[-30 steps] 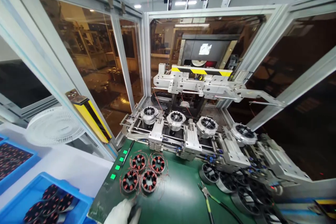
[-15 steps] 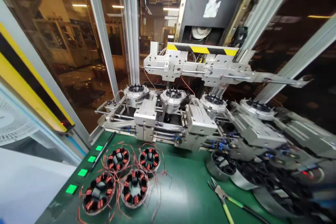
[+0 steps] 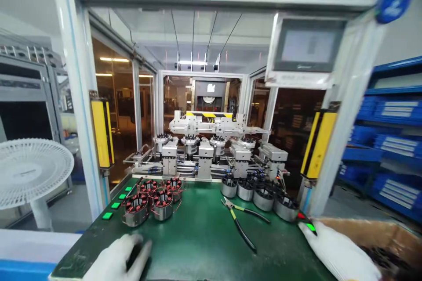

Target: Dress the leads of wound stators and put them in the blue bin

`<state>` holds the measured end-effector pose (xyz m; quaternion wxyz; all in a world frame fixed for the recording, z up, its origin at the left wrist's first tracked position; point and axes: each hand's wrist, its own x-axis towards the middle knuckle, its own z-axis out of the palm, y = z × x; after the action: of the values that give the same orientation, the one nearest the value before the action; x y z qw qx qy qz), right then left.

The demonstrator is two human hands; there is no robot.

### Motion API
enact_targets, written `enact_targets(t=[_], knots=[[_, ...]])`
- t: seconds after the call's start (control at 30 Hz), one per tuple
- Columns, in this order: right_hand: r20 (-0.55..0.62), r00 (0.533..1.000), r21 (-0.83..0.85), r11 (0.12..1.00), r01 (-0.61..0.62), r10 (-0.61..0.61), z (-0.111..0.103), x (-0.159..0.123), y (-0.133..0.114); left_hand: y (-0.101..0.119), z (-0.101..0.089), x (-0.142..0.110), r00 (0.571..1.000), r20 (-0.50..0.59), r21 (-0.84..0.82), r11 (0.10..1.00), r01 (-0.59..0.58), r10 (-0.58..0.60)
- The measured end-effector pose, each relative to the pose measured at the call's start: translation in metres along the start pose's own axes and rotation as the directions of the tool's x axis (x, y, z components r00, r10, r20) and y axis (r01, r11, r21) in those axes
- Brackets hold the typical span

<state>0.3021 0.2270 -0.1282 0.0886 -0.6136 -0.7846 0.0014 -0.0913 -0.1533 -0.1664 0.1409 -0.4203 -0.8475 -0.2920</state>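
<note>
Just beyond the spread left hand [image 3: 115,258] lie copper-wound rings [image 3: 136,217]; the right hand [image 3: 339,249], grip unclear, meets a green square [image 3: 311,227].

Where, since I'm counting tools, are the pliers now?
In the head view, the pliers lie on the green tabletop, right of centre, just in front of the black-and-silver rings.

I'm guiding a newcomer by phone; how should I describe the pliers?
On the green worktop, look between the wound stators and right gloved hand. There lie the pliers, spread open, their yellow and black handles unlike the round stator cores behind.
</note>
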Motion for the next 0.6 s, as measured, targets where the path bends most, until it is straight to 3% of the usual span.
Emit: enact_targets(t=[0.13,0.2,0.27,0.33,0.43,0.5,0.6], knots=[[0.006,1.000,0.013,1.000,0.002,-0.002,-0.018,-0.021,-0.010,0.004,-0.011,-0.004,0.997,-0.058,0.051,0.998,-0.041,0.044],[-0.173,0.985,0.013,1.000,0.004,-0.002,-0.024,-0.033,-0.018,0.018,-0.028,0.001,0.985,-0.134,0.114,0.989,-0.091,0.107],[-0.427,0.901,0.032,0.995,0.099,-0.076,-0.030,-0.047,-0.039,0.036,-0.047,0.013,0.958,-0.205,0.213,0.964,-0.157,0.201],[-0.515,0.824,0.040,0.954,0.298,-0.235,-0.033,-0.060,-0.072,0.054,-0.062,0.033,0.946,-0.214,0.292,0.940,-0.177,0.245],[-0.310,0.825,0.030,0.862,0.505,-0.473,-0.029,-0.072,-0.129,0.068,-0.067,0.064,0.962,-0.054,0.325,0.916,-0.238,0.269],[-0.192,0.829,0.008,0.844,0.537,-0.526,-0.022,-0.074,-0.157,0.068,-0.060,0.078,0.967,0.030,0.323,0.913,-0.249,0.253],[-0.092,0.837,0.016,0.840,0.542,-0.539,-0.015,-0.071,-0.172,0.062,-0.049,0.086,0.968,0.075,0.314,0.915,-0.252,0.240]])
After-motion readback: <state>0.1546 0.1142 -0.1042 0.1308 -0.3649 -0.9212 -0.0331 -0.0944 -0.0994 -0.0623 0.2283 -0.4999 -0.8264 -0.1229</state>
